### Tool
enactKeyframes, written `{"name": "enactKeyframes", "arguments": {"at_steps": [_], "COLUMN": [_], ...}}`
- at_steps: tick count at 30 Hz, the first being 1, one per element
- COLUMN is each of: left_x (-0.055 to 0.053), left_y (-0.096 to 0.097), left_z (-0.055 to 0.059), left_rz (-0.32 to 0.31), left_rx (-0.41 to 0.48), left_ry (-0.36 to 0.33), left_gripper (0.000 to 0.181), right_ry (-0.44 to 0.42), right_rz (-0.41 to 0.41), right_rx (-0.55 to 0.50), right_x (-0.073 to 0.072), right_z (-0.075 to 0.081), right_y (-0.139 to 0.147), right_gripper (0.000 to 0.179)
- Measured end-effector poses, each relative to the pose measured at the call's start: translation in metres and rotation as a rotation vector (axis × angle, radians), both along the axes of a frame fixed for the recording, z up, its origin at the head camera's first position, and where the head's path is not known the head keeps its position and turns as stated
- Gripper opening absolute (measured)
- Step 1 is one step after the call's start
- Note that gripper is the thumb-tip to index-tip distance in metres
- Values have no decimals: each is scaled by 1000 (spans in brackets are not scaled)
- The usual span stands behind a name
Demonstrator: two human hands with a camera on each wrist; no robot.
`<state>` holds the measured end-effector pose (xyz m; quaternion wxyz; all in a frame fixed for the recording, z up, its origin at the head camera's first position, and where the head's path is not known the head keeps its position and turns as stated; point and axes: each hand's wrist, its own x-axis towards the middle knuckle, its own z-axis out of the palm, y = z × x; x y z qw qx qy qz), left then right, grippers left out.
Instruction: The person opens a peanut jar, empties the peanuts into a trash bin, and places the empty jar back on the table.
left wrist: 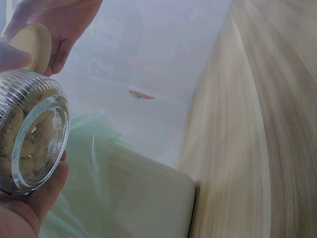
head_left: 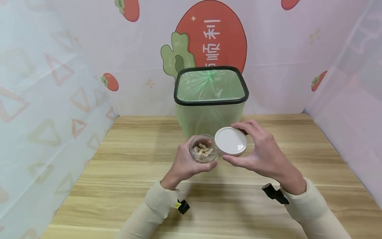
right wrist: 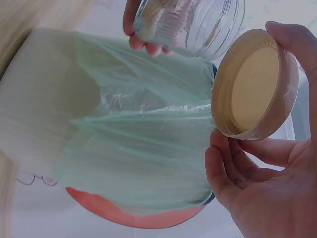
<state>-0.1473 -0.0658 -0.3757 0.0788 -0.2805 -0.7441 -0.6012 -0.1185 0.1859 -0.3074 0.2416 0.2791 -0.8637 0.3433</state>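
Left hand (head_left: 185, 163): fingers curled round open clear glass jar (head_left: 203, 160) of tan peanuts (head_left: 204, 151). Right hand (head_left: 264, 154): fingers pinching round white lid (head_left: 230, 141) beside jar mouth. Both above wood-grain bench (head_left: 125, 166), near translucent green bin (head_left: 206, 118).

peanuts (head_left: 204, 151) contained in jar (head_left: 203, 160); jar held in left hand (head_left: 186, 162), lid (head_left: 230, 140) held just right of it in right hand (head_left: 265, 152). bin (head_left: 211, 103) placed behind both on table (head_left: 125, 172), backdrop (head_left: 274, 88) seen behind bin.
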Motion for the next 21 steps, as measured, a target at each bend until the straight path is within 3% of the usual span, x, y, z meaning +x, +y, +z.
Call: {"name": "enactKeyframes", "arguments": {"at_steps": [21], "left_x": [0], "left_y": [-16], "left_z": [3], "left_rz": [22], "left_rx": [33], "left_ry": [-26], "left_gripper": [64], "right_ry": [-8], "right_rz": [-56], "right_rx": [37], "right_x": [1], "right_z": [-9], "right_y": [24], "right_gripper": [76]}}
